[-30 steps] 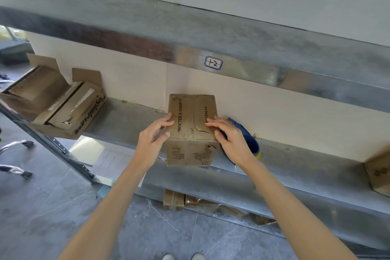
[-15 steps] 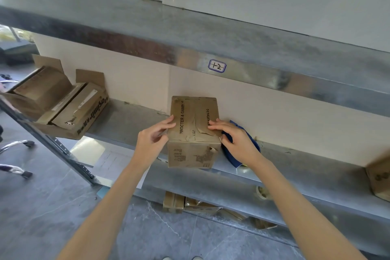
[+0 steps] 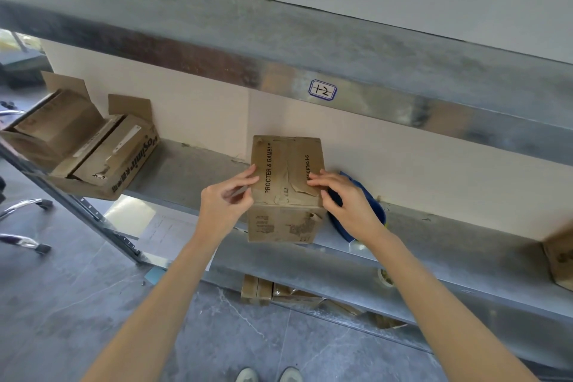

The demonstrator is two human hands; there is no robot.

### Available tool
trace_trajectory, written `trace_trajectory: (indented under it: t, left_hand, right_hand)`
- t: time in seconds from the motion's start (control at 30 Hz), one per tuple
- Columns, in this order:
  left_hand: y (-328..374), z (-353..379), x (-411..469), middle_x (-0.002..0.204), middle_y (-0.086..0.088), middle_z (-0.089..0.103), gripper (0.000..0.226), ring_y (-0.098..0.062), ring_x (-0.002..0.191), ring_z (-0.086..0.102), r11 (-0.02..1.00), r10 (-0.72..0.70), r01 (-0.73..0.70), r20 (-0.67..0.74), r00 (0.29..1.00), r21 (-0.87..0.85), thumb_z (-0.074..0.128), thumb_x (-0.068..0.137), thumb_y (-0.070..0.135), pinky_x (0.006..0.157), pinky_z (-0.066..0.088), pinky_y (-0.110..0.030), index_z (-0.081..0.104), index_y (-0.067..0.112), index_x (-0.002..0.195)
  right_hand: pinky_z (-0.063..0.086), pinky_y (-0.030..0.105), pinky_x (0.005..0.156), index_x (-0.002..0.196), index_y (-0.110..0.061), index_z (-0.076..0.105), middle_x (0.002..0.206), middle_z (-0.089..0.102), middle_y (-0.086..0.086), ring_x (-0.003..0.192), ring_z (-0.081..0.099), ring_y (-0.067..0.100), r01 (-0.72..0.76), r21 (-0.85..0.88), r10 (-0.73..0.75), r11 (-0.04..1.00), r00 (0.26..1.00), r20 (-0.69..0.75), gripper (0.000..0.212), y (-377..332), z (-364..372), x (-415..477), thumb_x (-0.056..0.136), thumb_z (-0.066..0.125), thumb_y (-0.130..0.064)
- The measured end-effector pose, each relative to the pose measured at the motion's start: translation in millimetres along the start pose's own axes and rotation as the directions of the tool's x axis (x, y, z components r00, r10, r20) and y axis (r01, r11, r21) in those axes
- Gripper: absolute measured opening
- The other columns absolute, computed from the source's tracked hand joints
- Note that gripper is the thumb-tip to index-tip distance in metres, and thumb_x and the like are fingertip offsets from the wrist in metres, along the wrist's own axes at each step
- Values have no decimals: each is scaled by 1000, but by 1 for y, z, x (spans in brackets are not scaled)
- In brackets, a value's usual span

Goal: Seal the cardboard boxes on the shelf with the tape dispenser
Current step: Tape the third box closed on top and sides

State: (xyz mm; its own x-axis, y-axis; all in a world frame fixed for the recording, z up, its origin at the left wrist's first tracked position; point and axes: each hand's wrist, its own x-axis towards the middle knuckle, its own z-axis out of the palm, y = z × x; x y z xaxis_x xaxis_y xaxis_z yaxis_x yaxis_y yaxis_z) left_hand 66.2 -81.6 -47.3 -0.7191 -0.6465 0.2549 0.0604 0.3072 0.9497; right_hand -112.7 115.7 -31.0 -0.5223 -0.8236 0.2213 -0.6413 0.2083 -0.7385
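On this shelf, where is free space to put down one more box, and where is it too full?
Bare shelf lies between the open box at the left end and the middle box. Another bare stretch runs from the blue tape dispenser to the box at the right edge. It is crowded around the middle box, where the left hand, right hand and dispenser meet.

Two bare forearms — no sleeves, no watch, no rings or gloves seen. Left hand [image 3: 224, 206] and right hand [image 3: 348, 205] both bare, fingers [image 3: 248, 172] slim, nails short. Light-coloured shoes [image 3: 269, 375] — toes only, at bottom edge.
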Motion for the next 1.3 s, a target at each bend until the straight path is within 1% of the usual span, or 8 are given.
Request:
trace_trajectory:
  t: [0.2,0.33,0.43,0.53,0.67,0.9,1.2,1.3]
  left_hand:
    - [2,2,-3,129,-2,66,30,-10,119,64,999,-15,15,10,1000,-44,65,87,-10,101,53,-35,73,5,112]
    - [4,4,-6,131,-1,65,30,-9,124,60,992,-57,57,2,998,-113,68,88,-4,102,51,-30,73,10,114]
    - [5,10,-9,131,2,65,31,-9,124,60,992,-58,53,-42,997,-113,69,88,-3,101,51,-29,72,13,115]
    - [6,15,-10,130,5,65,33,-3,122,60,995,-69,62,-83,994,-76,74,86,3,100,52,-28,72,10,117]
    - [8,26,-12,131,9,65,41,1,121,59,998,-34,44,-180,983,54,81,82,14,103,50,-28,71,14,121]
    - [19,43,-15,135,14,62,50,1,124,55,980,-25,76,-262,965,186,82,78,30,108,47,-32,68,20,124]
    - [24,50,-17,138,12,57,62,-2,126,52,961,-20,91,-265,964,260,83,75,42,107,42,-23,63,20,130]
    - [17,32,-15,138,14,58,68,1,126,52,977,-6,38,-151,988,211,84,71,50,106,47,-30,64,22,130]
  right_hand:
    - [36,27,111,121,-26,67,131,61,-14,136,43,5,-20,-19,19,1000,998,-61,27,-2,9,-1,96,60,-19]
    - [26,11,108,122,-32,64,135,56,-18,140,37,1,-68,29,69,997,996,-49,33,-8,12,-5,89,69,-37]
    - [24,4,105,118,-29,66,131,57,-19,138,38,0,-67,58,71,996,995,-72,32,-10,12,-4,87,72,-36]
    - [31,15,101,115,-26,67,127,58,-17,132,42,2,-104,12,105,994,992,-66,34,-15,9,2,85,74,-40]
    - [33,9,79,112,-28,67,114,54,-12,109,38,-1,-138,-162,112,977,981,-158,34,-29,23,5,83,74,-44]
    - [37,21,73,105,-28,66,110,51,-11,111,41,9,-171,-187,114,967,953,-282,31,-39,39,7,82,74,-47]
    - [39,19,70,110,-30,64,115,49,-10,113,38,8,-176,-180,127,968,958,-255,34,-38,38,5,85,67,-53]
    - [39,15,72,117,-31,61,119,48,-11,115,36,4,-109,-244,64,964,981,-184,56,-33,29,3,81,54,-72]
